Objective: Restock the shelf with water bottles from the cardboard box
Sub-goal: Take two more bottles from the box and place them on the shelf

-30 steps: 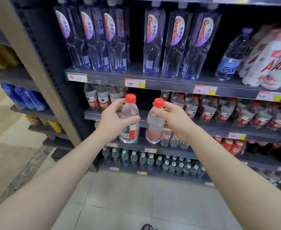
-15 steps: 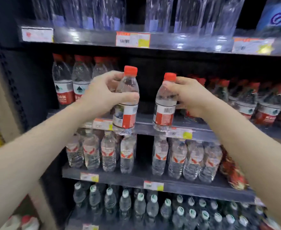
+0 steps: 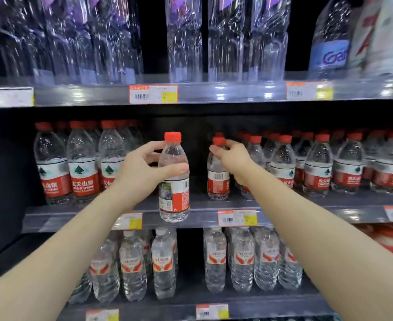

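Just left of the frame's centre, a red-capped water bottle [image 3: 174, 181] is being gripped by the left hand [image 3: 142, 167], with thumb and fingers curling round its shoulder. It is being held upright, its base overlapping the front rail of the middle shelf [image 3: 51, 218]. To its right, a second water bottle [image 3: 218, 181] is being pinched at the neck, just under the cap, by the right hand [image 3: 233, 158]. Its base appears to be resting in the dark gap on that shelf, between the left row of red-labelled bottles [image 3: 81, 165] and the right row [image 3: 318, 167]. A price tag [image 3: 237, 218] is being displayed on the rail below it.
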Demonstrator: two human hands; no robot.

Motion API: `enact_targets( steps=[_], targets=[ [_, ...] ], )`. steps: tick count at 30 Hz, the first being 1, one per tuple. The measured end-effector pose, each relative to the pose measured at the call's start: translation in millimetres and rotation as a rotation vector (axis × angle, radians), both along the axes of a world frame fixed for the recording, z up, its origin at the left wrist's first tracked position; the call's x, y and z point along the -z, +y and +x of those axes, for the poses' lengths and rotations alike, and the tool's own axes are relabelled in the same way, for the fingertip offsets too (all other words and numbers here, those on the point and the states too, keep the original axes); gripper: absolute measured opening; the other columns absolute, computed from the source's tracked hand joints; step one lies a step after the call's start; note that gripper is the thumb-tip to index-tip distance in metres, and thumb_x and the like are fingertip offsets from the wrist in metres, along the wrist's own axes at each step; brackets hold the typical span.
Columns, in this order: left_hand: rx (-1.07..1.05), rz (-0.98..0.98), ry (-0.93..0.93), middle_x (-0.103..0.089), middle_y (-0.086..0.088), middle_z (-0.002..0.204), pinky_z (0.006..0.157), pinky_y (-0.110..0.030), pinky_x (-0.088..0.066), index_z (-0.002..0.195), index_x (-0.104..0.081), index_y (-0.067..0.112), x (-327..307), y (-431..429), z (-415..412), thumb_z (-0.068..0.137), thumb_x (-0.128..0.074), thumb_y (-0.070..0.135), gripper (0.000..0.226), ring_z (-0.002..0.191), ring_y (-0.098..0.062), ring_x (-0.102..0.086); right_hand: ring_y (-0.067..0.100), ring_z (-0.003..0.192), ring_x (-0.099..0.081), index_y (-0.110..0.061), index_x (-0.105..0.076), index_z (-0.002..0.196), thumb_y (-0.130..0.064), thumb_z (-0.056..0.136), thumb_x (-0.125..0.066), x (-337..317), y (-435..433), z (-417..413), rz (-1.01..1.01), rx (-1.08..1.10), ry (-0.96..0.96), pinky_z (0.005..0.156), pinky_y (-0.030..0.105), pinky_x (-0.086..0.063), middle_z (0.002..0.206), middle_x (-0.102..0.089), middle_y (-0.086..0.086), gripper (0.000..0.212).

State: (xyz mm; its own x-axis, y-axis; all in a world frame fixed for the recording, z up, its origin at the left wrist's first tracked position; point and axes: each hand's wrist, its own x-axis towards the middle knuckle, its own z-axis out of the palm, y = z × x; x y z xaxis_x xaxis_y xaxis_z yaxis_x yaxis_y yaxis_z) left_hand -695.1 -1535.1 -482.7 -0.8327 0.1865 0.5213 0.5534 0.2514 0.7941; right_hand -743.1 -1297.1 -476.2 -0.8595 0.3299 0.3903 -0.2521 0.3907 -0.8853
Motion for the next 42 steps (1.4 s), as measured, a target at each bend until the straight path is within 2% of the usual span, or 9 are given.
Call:
enact_targets(
  steps=[5,7,10,14,18,24,28,36,42],
  targets=[
    [0.04,0.049,0.024,-0.077,0.024,0.097,0.068,-0.006,-0.052,0.111,-0.071,0.042,15,2,-3,0.074,-0.092,0.024,0.047,0.088,0.006,-0.073,0.023,0.118,-0.059,-0.017,-0.048,0.144,-0.043,0.094,-0.066,17,-7,-3,0.094,0.045,-0.049,0.101,0.036,-0.047,0.127,-0.062,0.0,0.059],
    [0.039,0.053,0.022,-0.075,0.029,0.098,0.068,-0.005,-0.051,0.112,-0.069,0.045,23,-1,0,0.074,-0.092,0.026,0.048,0.088,0.008,-0.072,0.02,0.111,-0.057,-0.021,-0.035,0.151,-0.035,0.09,-0.073,33,-12,1,0.144,0.066,-0.043,0.097,0.032,-0.047,0.123,-0.058,-0.001,0.073],
    [0.046,0.071,0.008,-0.075,0.027,0.102,0.078,-0.017,-0.054,0.115,-0.068,0.046,30,-5,3,0.076,-0.091,0.027,0.049,0.092,0.005,-0.072,0.024,0.112,-0.056,-0.012,-0.026,0.148,-0.026,0.084,-0.081,54,-13,1,0.095,0.129,-0.02,0.09,0.029,-0.043,0.133,-0.055,0.009,0.085],
    [0.044,0.106,0.019,-0.075,0.028,0.102,0.077,-0.019,-0.053,0.119,-0.067,0.043,31,-3,7,0.078,-0.089,0.026,0.05,0.09,0.004,-0.073,0.033,0.116,-0.056,-0.009,-0.045,0.131,-0.039,0.081,-0.082,65,-12,0,0.208,0.295,-0.044,0.095,0.04,-0.048,0.13,-0.056,0.017,0.069],
    [0.053,0.15,0.013,-0.077,0.02,0.105,0.079,-0.021,-0.054,0.118,-0.068,0.042,32,1,9,0.078,-0.089,0.025,0.049,0.092,-0.002,-0.075,0.035,0.104,-0.065,-0.009,-0.05,0.123,-0.039,0.088,-0.075,65,-18,4,0.238,0.368,-0.03,0.084,0.044,-0.055,0.113,-0.067,0.013,0.052],
    [0.074,0.155,0.012,-0.076,0.02,0.108,0.078,-0.024,-0.055,0.12,-0.068,0.042,35,5,9,0.078,-0.088,0.025,0.049,0.093,-0.005,-0.076,0.042,0.111,-0.063,-0.008,-0.034,0.148,-0.008,0.094,-0.061,66,-24,-8,0.273,0.47,-0.131,0.084,0.045,-0.053,0.121,-0.065,0.022,0.061],
    [0.071,0.159,0.017,-0.077,0.018,0.111,0.081,-0.026,-0.056,0.12,-0.068,0.044,34,5,4,0.077,-0.089,0.028,0.051,0.095,-0.005,-0.076,0.043,0.112,-0.062,-0.008,-0.034,0.148,0.0,0.091,-0.056,67,-22,-16,0.267,0.485,-0.132,0.086,0.048,-0.053,0.122,-0.063,0.023,0.061],
    [0.042,0.194,0.044,-0.077,0.014,0.112,0.087,-0.035,-0.058,0.119,-0.07,0.042,39,5,-10,0.079,-0.089,0.025,0.048,0.099,-0.009,-0.075,0.038,0.112,-0.064,-0.005,-0.063,0.121,-0.006,0.096,-0.059,64,-10,-34,0.149,0.501,-0.264,0.087,0.042,-0.053,0.121,-0.067,0.018,0.025],
    [0.02,0.241,0.059,-0.076,0.012,0.115,0.091,-0.037,-0.058,0.121,-0.071,0.039,40,5,-14,0.079,-0.087,0.027,0.046,0.105,-0.007,-0.072,0.035,0.101,-0.067,-0.015,-0.07,0.113,-0.019,0.094,-0.067,78,-10,-42,0.116,0.532,-0.22,0.082,0.041,-0.055,0.109,-0.071,0.012,0.02]
  ],
)
